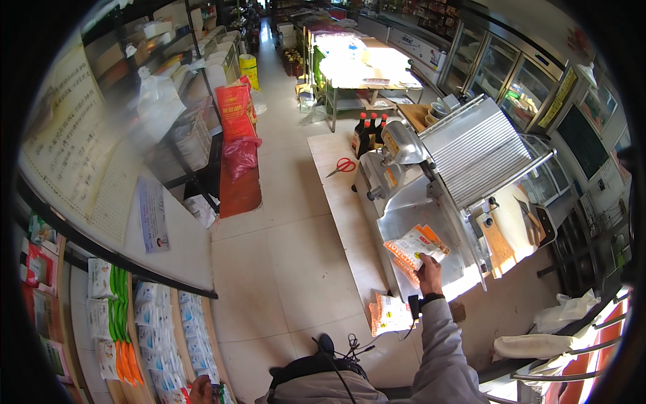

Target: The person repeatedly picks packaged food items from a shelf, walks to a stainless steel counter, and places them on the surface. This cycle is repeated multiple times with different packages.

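Observation:
My right hand, in a grey sleeve with a black wristband, grips the near edge of orange-and-white plastic packets over the metal tray of a meat slicer. More packets of the same kind lie at the near corner of the table, left of my right wrist. Low at the left, my left hand is beside shelf rows of blue-and-white packets; its fingers are partly cut off by the frame's edge, and whether it holds anything cannot be told.
Red-handled scissors and several red-capped bottles stand or lie beyond the slicer's left side. Knives rest on a board at right. A black cable lies tangled on the floor near my feet. A red sack stands by the left shelving.

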Demonstrator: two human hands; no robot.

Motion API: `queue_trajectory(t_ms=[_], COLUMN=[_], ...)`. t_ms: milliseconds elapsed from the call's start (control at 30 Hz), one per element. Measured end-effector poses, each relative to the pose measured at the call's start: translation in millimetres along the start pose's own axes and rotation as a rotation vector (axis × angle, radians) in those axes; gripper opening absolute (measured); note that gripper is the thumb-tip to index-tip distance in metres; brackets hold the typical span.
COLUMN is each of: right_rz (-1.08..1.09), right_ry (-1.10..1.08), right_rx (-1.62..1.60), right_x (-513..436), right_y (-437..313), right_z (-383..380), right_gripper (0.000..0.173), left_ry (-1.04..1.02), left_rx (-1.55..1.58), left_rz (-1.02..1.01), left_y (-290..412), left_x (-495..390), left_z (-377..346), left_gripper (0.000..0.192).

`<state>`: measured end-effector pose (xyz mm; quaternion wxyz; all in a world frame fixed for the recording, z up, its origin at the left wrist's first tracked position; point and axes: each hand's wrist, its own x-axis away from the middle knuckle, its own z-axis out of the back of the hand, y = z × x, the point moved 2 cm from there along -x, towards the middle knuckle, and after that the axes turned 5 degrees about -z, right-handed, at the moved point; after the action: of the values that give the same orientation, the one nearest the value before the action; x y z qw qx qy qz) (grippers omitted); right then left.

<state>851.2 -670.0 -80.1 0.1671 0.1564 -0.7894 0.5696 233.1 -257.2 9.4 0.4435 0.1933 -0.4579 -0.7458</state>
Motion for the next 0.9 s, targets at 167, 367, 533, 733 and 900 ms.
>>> queue_trajectory(t_ms=[167,367,533,733,900], right_rz=[-0.146,-0.347,-0.451,-0.448,-0.405], right_ry=[-0.283,-0.927,-1.439,-1.549,-1.540], right_rx=[0.108,0.303,0.449,0.680,0.744], right_x=[81,185,256,293,324], right_y=[1,-17,-5,32,45], right_z=[-85,-213,-277,-305,-316], right_gripper=[0.026,0.031,0.039,0.046,0.042], left_ry=[-0.126,-0.251,-0.383,-0.134,-0.130], left_rx=[-0.090,0.490,1.053,1.117,1.114], left_rz=[0.091,0.120,0.077,0.195,0.168], left_y=[95,155,177,178,179], left_x=[-9,-31,-39,-22,-7], left_z=[-13,-54,-86,-74,-51], left_gripper=[0.034,0.040,0.062,0.049,0.061])
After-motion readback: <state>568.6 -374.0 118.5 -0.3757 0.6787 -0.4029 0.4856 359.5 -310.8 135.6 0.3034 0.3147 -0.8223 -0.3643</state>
